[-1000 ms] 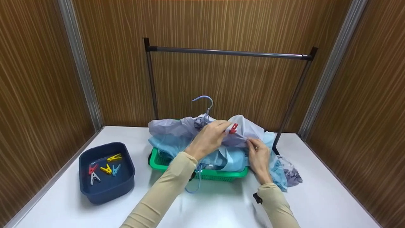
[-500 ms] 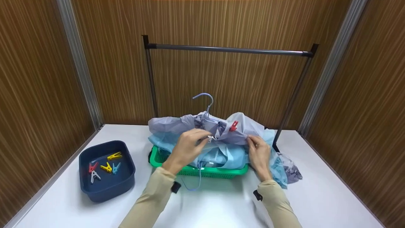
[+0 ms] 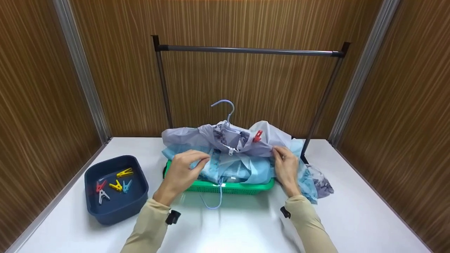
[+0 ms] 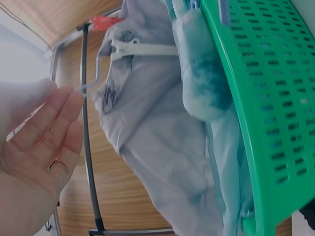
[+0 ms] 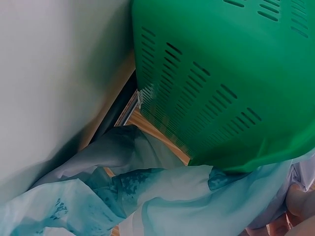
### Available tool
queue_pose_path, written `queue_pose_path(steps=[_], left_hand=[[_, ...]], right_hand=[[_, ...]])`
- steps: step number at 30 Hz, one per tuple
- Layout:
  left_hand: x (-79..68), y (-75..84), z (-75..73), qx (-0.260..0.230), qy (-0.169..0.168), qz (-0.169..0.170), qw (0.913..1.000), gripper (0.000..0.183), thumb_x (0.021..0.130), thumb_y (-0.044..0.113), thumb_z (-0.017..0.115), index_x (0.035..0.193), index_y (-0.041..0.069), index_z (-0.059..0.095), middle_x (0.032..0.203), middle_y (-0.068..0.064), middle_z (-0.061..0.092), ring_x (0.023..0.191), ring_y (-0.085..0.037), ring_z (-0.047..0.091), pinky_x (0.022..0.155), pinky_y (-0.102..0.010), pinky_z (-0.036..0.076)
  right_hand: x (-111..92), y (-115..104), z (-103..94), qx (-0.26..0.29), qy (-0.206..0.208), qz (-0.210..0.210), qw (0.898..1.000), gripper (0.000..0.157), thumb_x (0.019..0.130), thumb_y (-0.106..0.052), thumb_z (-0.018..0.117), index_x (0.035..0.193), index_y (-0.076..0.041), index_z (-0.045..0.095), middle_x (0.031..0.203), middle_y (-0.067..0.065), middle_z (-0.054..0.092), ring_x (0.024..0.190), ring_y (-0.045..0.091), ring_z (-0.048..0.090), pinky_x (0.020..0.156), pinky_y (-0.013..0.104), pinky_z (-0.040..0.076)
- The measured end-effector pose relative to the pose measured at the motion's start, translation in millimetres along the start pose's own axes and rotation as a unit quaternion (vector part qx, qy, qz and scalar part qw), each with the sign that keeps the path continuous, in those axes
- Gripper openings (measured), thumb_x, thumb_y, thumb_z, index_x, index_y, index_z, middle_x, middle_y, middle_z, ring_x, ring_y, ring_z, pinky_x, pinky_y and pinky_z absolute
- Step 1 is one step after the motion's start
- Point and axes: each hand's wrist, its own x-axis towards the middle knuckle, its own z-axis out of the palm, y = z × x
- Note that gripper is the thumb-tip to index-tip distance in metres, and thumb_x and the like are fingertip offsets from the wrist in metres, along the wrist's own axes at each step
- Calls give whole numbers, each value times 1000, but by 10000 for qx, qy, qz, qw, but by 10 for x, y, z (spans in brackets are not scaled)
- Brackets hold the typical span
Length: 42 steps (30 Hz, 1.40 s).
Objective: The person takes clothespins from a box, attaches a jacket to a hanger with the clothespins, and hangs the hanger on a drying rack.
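Observation:
A lavender jacket [image 3: 186, 137] with a white zipper pull [image 3: 231, 151] lies on a hanger [image 3: 228, 105] whose hook stands up. A red clothespin [image 3: 258, 136] is clipped on it right of the collar. My right hand [image 3: 287, 168] pinches the jacket's edge below the clothespin; in the right wrist view only part of those fingers [image 5: 300, 199] shows. My left hand [image 3: 183, 172] hovers left of the zipper, holding nothing; its fingers [image 4: 47, 123] look fairly straight in the left wrist view. Under the jacket, a light-blue garment [image 3: 260, 170] with another hanger [image 3: 220, 196] lies over a green basket [image 3: 228, 189].
A navy bin [image 3: 117, 212] at the left holds several clothespins, among them a yellow one [image 3: 124, 172] and a blue one [image 3: 127, 186]. Behind the basket rises a dark rack with a horizontal bar [image 3: 246, 50]. Wood-patterned walls enclose the white table [image 3: 225, 232].
My left hand has moved left and down, from beside the red clothespin past the zipper pull and away from the jacket. My right hand keeps its pinch in nearly the same place.

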Motion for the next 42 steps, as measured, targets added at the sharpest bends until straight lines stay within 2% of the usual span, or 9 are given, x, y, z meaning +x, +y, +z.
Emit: queue_pose_path(steps=[7, 13, 17, 22, 27, 33, 39, 42], left_hand=[[-94, -77, -136, -29, -135, -352, 9993, 12, 88, 4, 72, 96, 10, 78, 93, -1, 76, 88, -11, 70, 78, -32, 58], [-127, -147, -209, 31, -300, -664, 9973, 12, 89, 6, 71, 97, 10, 77, 94, 0, 75, 87, -10, 70, 78, -28, 57], [-154, -214, -280, 179, -429, -811, 9956, 11, 90, 7, 70, 98, 10, 77, 95, 0, 75, 85, -11, 70, 77, -29, 58], [-190, -343, -433, 386, -527, -1225, 9903, 10, 91, 9, 70, 97, 9, 77, 94, -1, 76, 83, -13, 69, 77, -35, 58], [-206, -496, -623, 560, -685, -1647, 9824, 13, 93, 11, 67, 100, 6, 76, 96, -7, 76, 87, -20, 70, 80, -41, 57], [-274, -675, -844, 971, -828, -2277, 9653, 20, 95, 14, 63, 107, 2, 74, 102, -13, 75, 96, -28, 69, 85, -48, 55], [-369, -867, -1059, 1455, -1018, -3011, 9369, 24, 97, 17, 60, 111, 2, 72, 107, -18, 72, 101, -35, 67, 89, -53, 52], [-432, -956, -1141, 1602, -1128, -3461, 9175, 26, 97, 18, 59, 113, 1, 70, 111, -21, 70, 102, -38, 65, 90, -56, 50]], right_hand=[[-6, -10, 11, -11, -41, 80, 10000, 16, 95, -13, 65, 102, -7, 77, 101, 7, 74, 89, 16, 66, 74, 16, 44], [-11, -15, -22, -164, 104, -59, 9998, 14, 94, -12, 66, 100, -6, 77, 97, 7, 74, 85, 17, 65, 72, 16, 43], [-21, -9, -30, -122, 123, 0, 9999, 14, 94, -10, 66, 100, -6, 77, 96, 7, 74, 84, 16, 64, 71, 14, 42], [-34, -24, -18, -127, 27, 57, 9999, 14, 94, -11, 65, 101, -6, 77, 97, 7, 74, 84, 16, 63, 71, 14, 42], [-35, -35, 14, -98, 108, 101, 9998, 14, 94, -11, 66, 101, -6, 77, 98, 7, 74, 85, 16, 63, 70, 13, 42], [-41, -25, 29, -115, -33, 132, 9998, 16, 95, -11, 64, 103, -6, 76, 100, 8, 74, 87, 18, 65, 72, 16, 44], [-47, -31, 13, -135, 49, 96, 9999, 15, 95, -11, 65, 103, -6, 77, 100, 8, 74, 88, 18, 65, 73, 16, 44], [-39, -32, -5, -187, 117, -19, 9998, 15, 94, -11, 65, 102, -6, 77, 98, 8, 74, 84, 18, 64, 71, 16, 43]])
